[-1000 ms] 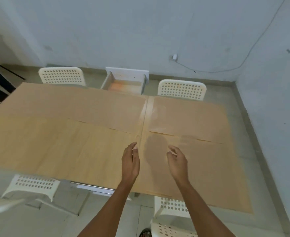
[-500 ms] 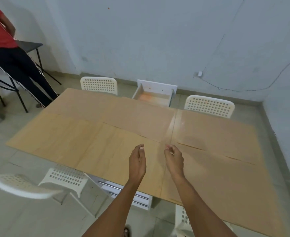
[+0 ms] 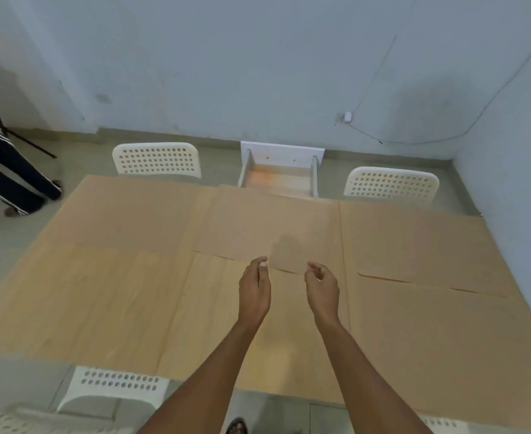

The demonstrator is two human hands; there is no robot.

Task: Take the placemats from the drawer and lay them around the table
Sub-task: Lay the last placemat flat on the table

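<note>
Large tan placemats cover the table: one at the far middle, one at the far right, one at the near right, and one at the far left. Light wood tabletop shows at the near left. An open white drawer juts out beyond the far edge; its inside looks bare. My left hand and my right hand hover side by side over the middle of the table, fingers loosely curled, holding nothing.
White perforated chairs stand at the far left, far right and near left. A person's dark trouser legs are at the left by a black stand. Walls close in behind and on the right.
The view has swung, bringing the drawer to the centre. Both hands stay empty over the table's middle, a little further apart than half a second ago.
</note>
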